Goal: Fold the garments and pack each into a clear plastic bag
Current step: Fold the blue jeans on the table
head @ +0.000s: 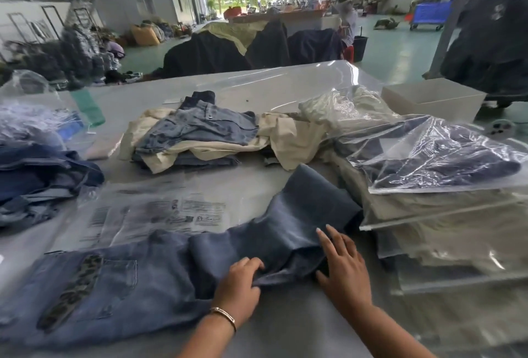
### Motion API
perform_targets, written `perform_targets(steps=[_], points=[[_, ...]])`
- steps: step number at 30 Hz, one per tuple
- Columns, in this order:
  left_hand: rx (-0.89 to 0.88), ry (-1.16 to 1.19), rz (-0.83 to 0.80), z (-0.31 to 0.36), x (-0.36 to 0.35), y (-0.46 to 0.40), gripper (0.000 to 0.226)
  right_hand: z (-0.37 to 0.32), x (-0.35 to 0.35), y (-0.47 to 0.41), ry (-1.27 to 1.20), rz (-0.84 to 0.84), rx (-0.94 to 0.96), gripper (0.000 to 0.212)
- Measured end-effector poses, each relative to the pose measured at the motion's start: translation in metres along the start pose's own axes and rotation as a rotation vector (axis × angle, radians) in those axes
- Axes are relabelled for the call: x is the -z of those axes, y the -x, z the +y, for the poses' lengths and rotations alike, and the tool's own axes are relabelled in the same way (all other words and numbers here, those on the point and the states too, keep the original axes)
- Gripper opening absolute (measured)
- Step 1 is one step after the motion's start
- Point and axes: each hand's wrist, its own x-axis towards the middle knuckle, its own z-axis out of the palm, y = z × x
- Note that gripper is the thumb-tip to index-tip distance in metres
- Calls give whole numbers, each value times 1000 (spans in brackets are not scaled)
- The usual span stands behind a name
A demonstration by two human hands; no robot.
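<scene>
Now | left hand point(240, 277) pinches jeans point(160, 266) | right hand point(343, 263) flat | bagged stack point(434, 186) beside

Left hand point(238, 283): palm down, fingers curled, knuckles up, fingertips tucked under, pinching fold beneath. Wrist bent slightly; thin band on wrist. Forearm bare, entering from bottom centre, angled up and right.

Right hand point(343, 264): palm down, fingers straight and slightly spread, pointing up and left, pressing flat. Thumb splayed toward left hand. Forearm bare, entering from lower right, angled up and left.

Hands near each other, not touching.
</scene>
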Motion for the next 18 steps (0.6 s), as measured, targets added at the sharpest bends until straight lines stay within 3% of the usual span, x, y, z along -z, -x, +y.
perform_targets(steps=[4, 9, 14, 18], points=[[28, 76, 0, -7, 37, -3, 33, 4, -1, -22, 96, -100, -22, 85], [109, 143, 301, -32, 89, 10, 41, -2, 3, -44, 165, -96, -126, 80], [308, 198, 533, -60, 108, 32, 51, 2, -6, -52, -57, -145, -265, 64], [376, 186, 489, -59, 95, 34, 49, -8, -21, -49, -173, -231, -236, 63]])
